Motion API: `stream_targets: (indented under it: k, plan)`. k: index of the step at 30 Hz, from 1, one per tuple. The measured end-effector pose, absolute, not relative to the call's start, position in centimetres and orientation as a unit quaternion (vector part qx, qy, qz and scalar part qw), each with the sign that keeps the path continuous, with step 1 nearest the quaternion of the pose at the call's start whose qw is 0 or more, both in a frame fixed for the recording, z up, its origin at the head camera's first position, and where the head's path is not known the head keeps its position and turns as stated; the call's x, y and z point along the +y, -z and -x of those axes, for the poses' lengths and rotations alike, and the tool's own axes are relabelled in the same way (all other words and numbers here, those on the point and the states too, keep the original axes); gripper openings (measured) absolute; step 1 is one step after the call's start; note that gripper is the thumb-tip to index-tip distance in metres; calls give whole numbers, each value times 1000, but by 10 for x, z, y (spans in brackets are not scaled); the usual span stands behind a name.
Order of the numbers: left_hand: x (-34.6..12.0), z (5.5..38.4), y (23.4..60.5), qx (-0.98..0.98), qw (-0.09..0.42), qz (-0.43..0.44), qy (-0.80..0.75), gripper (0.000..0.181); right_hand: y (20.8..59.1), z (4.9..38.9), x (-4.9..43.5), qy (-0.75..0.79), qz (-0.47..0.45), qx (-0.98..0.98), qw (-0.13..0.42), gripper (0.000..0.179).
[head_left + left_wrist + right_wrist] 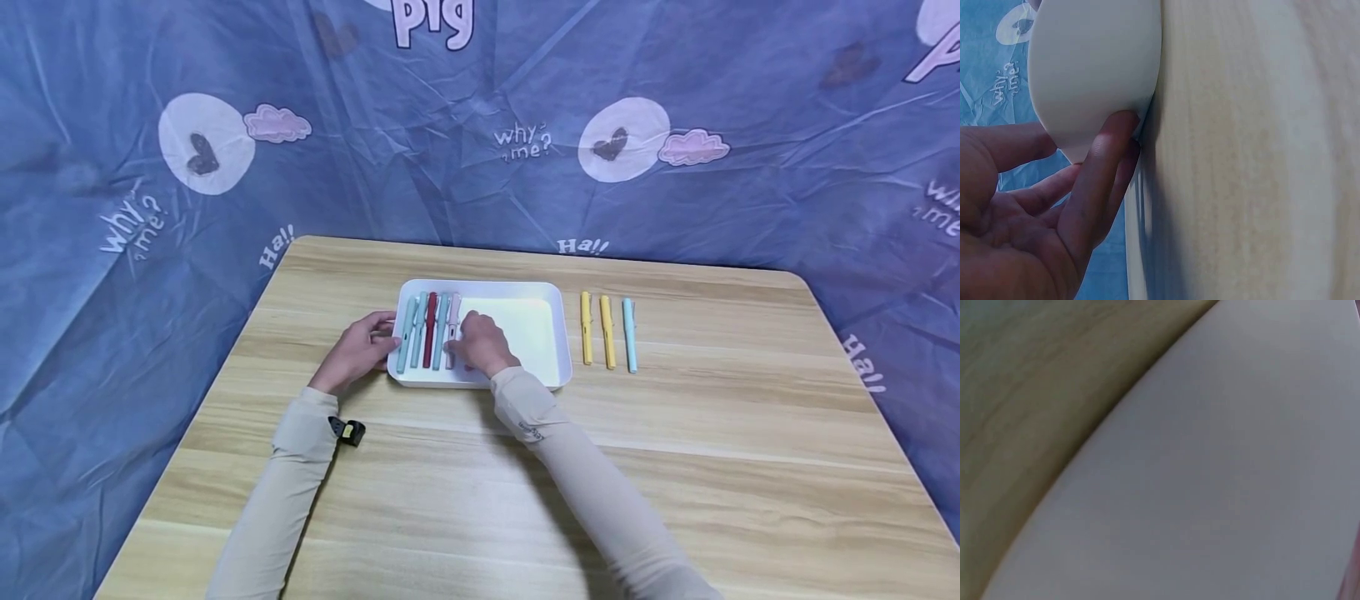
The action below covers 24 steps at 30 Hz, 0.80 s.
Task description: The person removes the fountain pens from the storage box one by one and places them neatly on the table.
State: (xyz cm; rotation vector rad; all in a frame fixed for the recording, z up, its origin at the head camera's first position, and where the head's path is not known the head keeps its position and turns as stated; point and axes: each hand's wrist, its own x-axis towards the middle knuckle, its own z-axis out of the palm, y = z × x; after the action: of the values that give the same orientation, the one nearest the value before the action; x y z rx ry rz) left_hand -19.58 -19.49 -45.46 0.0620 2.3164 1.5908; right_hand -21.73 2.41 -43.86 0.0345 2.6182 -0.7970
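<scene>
A white tray [517, 290] holds a row of capped pens on its left side: light teal pens [406, 337], a dark red pen [430, 329] and a pale pink pen [453, 308]. My left hand [360, 348] grips the tray's left end, thumb at the rim; in the left wrist view its fingers [1104, 150] press the outer wall. Inside the tray, my right hand [483, 343] pinches a pinkish pen [468, 367] just right of the row. Most of that pen is hidden under the hand. The right wrist view shows mainly the tray's white wall [1197, 450].
Right of the tray, two yellow pens [607, 333] and a light blue pen [630, 337] lie side by side on the wooden table [712, 467]. A blue printed cloth [420, 167] hangs behind the table. A black strap device [348, 431] sits at the left wrist.
</scene>
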Motion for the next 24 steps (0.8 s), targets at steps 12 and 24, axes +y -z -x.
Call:
stream_targets:
  k: [12,24]
  plan:
    - [-195,194,457,816,169,-18,-553,55,444,216,19,278,-10,940,196,17]
    - [-196,202,454,823,168,-18,-543,56,442,224,17,272,-4,946,177,17]
